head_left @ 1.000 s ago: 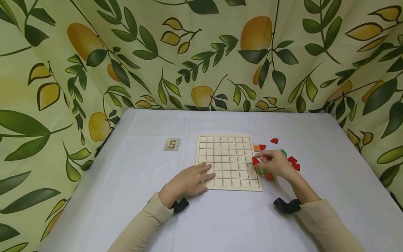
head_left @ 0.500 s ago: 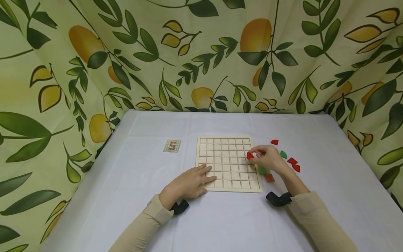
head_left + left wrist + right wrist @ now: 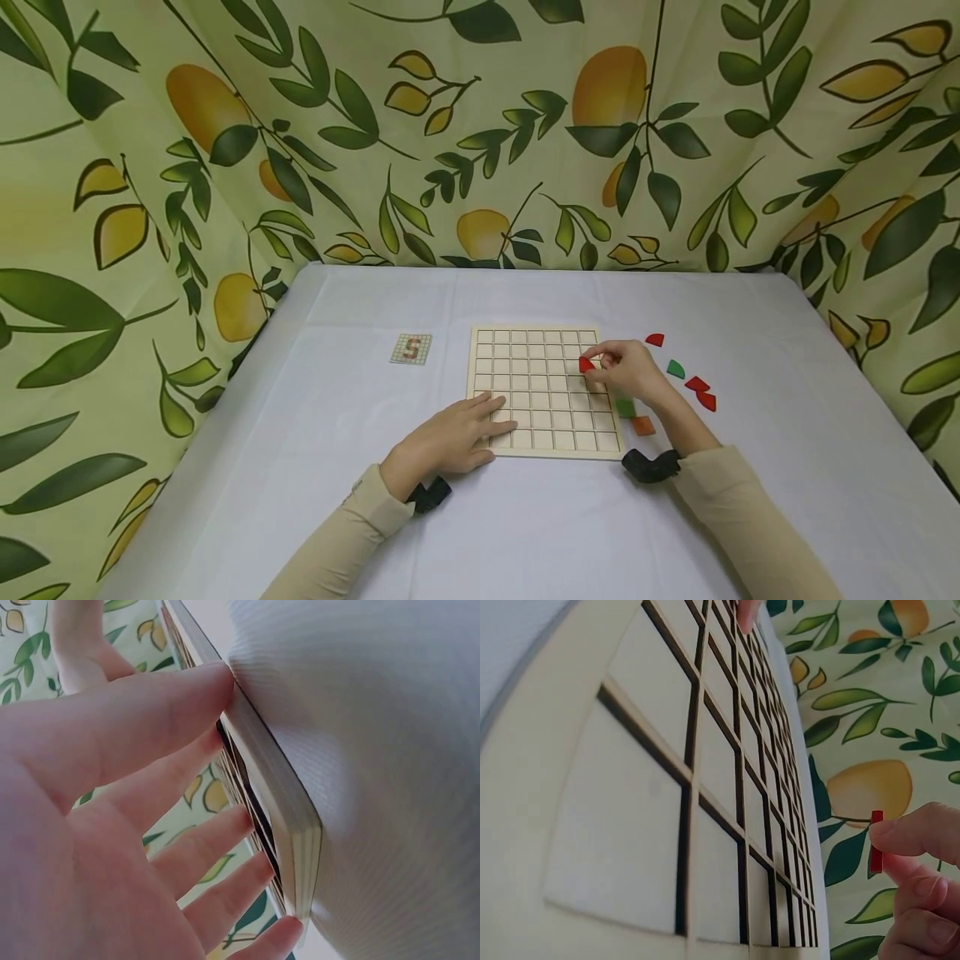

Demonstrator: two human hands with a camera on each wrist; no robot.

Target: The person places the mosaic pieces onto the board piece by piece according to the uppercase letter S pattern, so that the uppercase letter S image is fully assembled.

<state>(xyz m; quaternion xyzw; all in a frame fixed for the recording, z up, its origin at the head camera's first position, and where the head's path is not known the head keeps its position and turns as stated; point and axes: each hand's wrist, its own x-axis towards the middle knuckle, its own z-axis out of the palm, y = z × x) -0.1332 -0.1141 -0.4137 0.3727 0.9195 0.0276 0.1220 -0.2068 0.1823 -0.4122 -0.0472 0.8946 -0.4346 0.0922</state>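
Note:
A pale wooden board (image 3: 534, 367) with a grid of square recesses lies flat on the white-covered table. Between thumb and fingertips my right hand (image 3: 633, 371) pinches a small red fan-shaped tile (image 3: 586, 365), held over the board's right columns. Edge-on in the right wrist view, the tile (image 3: 877, 841) looks thin and stands off the grid. My left hand (image 3: 450, 435) rests with spread fingers on the board's lower left corner. In the left wrist view its thumb (image 3: 187, 694) lies along the board's edge and the fingertips touch the gridded face.
Right of the board lie a green square tile (image 3: 625, 408), an orange square tile (image 3: 643, 426), a green rounded tile (image 3: 676, 368) and several red tiles (image 3: 697, 384). A small card (image 3: 411, 349) with an S pattern on a grid lies to the left. A leaf-patterned curtain (image 3: 480, 167) hangs behind the table.
My right hand has moved left from the loose tiles to over the board's right side, carrying the red tile. The left hand stays in place on the corner.

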